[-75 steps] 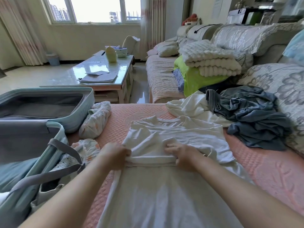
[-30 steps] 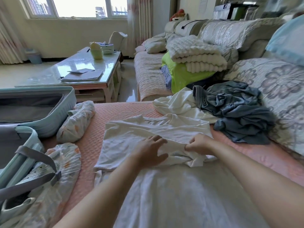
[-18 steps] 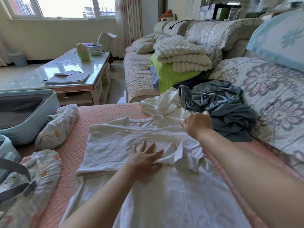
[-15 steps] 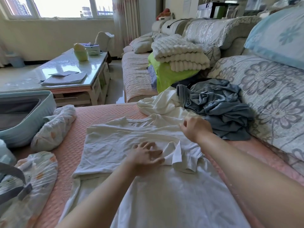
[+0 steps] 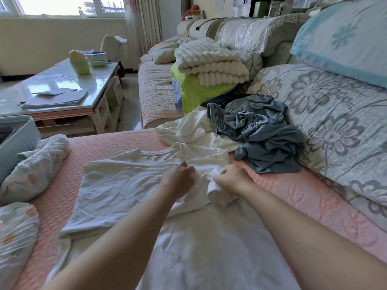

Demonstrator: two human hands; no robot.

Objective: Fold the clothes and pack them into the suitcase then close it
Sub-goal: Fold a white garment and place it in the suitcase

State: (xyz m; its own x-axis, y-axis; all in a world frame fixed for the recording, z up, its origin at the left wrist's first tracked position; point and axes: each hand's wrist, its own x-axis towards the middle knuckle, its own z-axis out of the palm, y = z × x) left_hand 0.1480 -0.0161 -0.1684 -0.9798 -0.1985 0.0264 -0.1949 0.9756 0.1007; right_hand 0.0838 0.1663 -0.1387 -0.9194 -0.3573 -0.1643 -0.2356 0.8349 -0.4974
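A white T-shirt (image 5: 125,185) lies spread on the pink sofa cover (image 5: 293,195), its upper half folded down over the lower. My right hand (image 5: 232,176) pinches the shirt's right sleeve and holds it bunched just above the fabric. My left hand (image 5: 178,181) rests on the shirt right beside it, fingers curled on the cloth. Only a corner of the pale blue suitcase (image 5: 18,139) shows at the left edge. A second white garment (image 5: 188,130) and a crumpled grey-blue garment (image 5: 261,130) lie behind the shirt.
Two rolled floral garments lie at left, one (image 5: 35,170) beside the suitcase and another (image 5: 14,237) nearer me. Folded blankets (image 5: 209,63) are stacked on the far sofa seat. A glass coffee table (image 5: 62,88) stands beyond the suitcase. Floral cushions (image 5: 335,114) line the right.
My right hand came back from the shirt's far shoulder and took hold of the right sleeve, bunching it up. My left hand shifted slightly right. The view swung right, hiding most of the suitcase.
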